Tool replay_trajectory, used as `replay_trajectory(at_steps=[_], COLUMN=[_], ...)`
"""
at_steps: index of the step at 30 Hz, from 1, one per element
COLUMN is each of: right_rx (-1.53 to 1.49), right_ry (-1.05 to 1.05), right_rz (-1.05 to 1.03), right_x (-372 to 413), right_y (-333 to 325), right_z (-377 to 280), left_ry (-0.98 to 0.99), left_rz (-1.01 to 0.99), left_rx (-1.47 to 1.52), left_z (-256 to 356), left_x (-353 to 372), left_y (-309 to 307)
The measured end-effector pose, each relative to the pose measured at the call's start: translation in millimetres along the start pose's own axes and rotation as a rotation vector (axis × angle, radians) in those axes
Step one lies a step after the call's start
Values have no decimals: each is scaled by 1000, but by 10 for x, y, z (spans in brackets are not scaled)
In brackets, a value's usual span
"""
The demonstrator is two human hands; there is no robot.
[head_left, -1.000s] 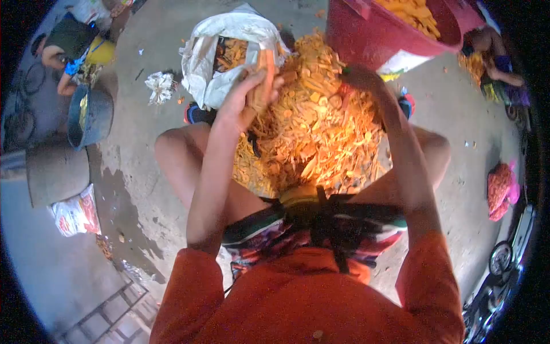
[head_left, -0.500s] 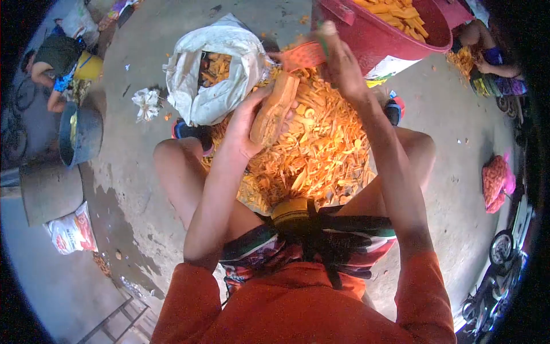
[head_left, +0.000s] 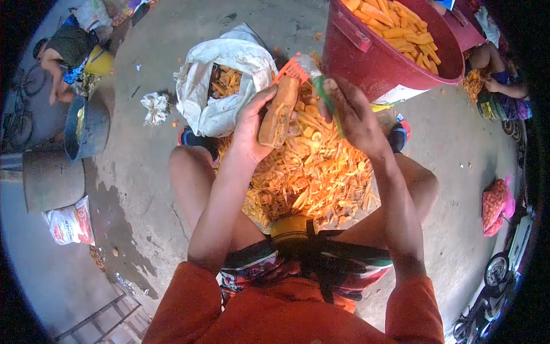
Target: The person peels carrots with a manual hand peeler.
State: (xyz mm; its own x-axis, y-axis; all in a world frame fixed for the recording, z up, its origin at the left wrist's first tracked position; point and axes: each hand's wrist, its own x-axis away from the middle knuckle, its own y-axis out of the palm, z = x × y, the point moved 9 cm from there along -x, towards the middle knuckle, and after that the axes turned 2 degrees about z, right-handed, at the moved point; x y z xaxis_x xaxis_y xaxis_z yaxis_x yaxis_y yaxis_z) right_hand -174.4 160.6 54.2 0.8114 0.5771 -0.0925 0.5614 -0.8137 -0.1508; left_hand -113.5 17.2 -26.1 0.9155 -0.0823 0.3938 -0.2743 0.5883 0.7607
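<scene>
My left hand is closed around a thick, long orange root vegetable, held up at a slant over the pile. In my right hand is a peeler with a slotted orange head and a green handle. The peeler's head lies at the far end of the vegetable, seemingly touching it. Below both hands spreads a heap of orange peelings between my legs. Close to my lap sits a yellow round object, partly covered by the shorts.
A white sack holding orange scraps stands ahead on the left. On the right is a large red tub filled with peeled orange pieces. Other people sit at far left and far right. A pink net bag lies at right.
My right hand has brought the peeler from beyond the vegetable back to its far end. The vegetable is now more upright, and the whole view has shifted slightly.
</scene>
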Motion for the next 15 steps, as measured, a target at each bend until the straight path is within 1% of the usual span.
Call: replay_trajectory(at_steps=[1, 2, 4, 5, 6, 7, 8, 9, 11, 12, 14, 15], right_rx=[-2, 86, 98, 104, 196, 191, 186, 185, 401, 400, 523, 515], right_ry=[3, -10, -35, -47, -61, -103, -145, -140, -34, -24, -90, -82], right_rz=[2, 31, 48, 57, -7, -21, -34, -36, -83, -87, -83, -87], right_x=[14, 17, 11, 9, -2, -12, -20, -31, -18, -11, -6, 0], right_y=[46, 75, 156, 197, 249, 301, 353, 356, 372, 393, 464, 493], right_z=[31, 63, 44, 33, -84, -100, -116, -144, -118, -89, -88, -66], left_ry=[34, 29, 93, 87, 97, 110, 105, 103, 88, 70, 42, 21], left_rz=[15, 15, 86, 92, 81, 70, 73, 77, 38, 42, 88, 126], left_rx=[-26, -28, 108, 108, 96, 84, 1, 3, -17, -11, 11, 25], left_z=[35, 29, 81, 78, 93, 112, 118, 132, 118, 106, 63, 45], left_x=[-2, -16, 11, 47, 100, 131, 125, 115, 117, 129, 142, 157], left_y=[-1, 13, 59, 105, 168, 194, 140, 93, 43, 14, -66, -118])
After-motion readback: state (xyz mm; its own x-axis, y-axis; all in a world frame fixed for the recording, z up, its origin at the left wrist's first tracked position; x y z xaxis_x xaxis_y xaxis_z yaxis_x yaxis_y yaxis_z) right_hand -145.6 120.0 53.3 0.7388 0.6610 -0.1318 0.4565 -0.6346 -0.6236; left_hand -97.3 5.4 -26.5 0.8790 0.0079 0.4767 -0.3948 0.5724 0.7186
